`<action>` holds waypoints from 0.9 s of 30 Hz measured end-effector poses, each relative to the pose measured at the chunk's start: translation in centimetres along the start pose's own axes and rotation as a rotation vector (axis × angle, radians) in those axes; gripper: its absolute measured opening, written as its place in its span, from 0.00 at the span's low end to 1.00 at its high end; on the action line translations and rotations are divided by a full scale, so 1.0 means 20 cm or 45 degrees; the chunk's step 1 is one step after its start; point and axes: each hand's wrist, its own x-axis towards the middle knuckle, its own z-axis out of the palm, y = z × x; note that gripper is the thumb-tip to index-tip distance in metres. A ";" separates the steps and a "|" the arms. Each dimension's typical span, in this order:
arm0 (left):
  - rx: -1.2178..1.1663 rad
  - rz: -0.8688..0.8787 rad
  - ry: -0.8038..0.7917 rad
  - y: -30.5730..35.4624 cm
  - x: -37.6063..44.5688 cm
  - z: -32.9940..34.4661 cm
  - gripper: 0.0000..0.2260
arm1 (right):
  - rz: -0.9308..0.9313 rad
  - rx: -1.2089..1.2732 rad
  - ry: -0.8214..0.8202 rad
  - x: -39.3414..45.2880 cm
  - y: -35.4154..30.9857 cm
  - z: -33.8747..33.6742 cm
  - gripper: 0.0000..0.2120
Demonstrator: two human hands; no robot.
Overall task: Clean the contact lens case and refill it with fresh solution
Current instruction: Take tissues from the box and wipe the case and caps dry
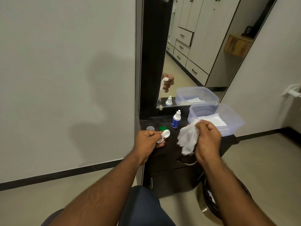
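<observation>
Down at the bottom of the frame, a knee in dark trousers (143,207) juts in between the person's two bare forearms. Just above, left of centre, the left hand (147,141) has its grip pinched on the white contact lens case (163,136), fingers curled round one end so the other round well sticks out toward the middle, held above the dark tabletop (172,144). To its right, the right hand (207,138) has its grip closed on a crumpled white tissue (187,139), which hangs down loose from the fingers, well apart from the case. Further back on the tabletop, a green cap (163,128) and a small clear cap (150,128) lie near each other behind the left hand. A white solution bottle with a blue label (175,119) stands upright right of them. Right of centre, a clear plastic tub (234,119) holds folded white tissues (213,119). Behind all that, a mirror (195,54) repeats the bottle, the tub and a hand.
</observation>
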 end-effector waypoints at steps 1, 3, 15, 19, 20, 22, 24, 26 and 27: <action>0.016 0.002 -0.005 0.00 0.00 0.00 0.08 | -0.165 -0.162 -0.072 0.02 -0.04 -0.02 0.07; 0.044 0.024 -0.019 0.00 -0.01 0.01 0.07 | -0.453 -0.480 -0.293 0.04 -0.10 -0.04 0.05; 0.176 0.079 -0.114 -0.01 0.00 -0.01 0.06 | -1.420 -1.654 -1.220 0.17 0.02 0.08 0.08; 0.191 0.035 -0.117 -0.01 0.02 -0.01 0.06 | -1.482 -1.788 -1.352 0.16 0.00 0.09 0.11; 0.175 0.024 -0.118 -0.01 0.02 -0.01 0.06 | -1.508 -1.827 -1.367 0.16 0.00 0.10 0.12; 0.140 0.009 -0.112 -0.01 0.02 -0.02 0.06 | -1.544 -1.900 -1.371 0.16 0.00 0.12 0.12; 0.112 0.002 -0.097 0.00 0.01 -0.01 0.06 | -1.536 -1.926 -1.339 0.15 0.00 0.13 0.12; 0.064 0.001 -0.078 0.00 0.01 -0.01 0.06 | -1.448 -1.861 -1.237 0.16 0.03 0.12 0.11; 0.040 0.000 -0.070 0.00 0.00 0.00 0.06 | -1.361 -1.795 -1.171 0.16 0.04 0.10 0.11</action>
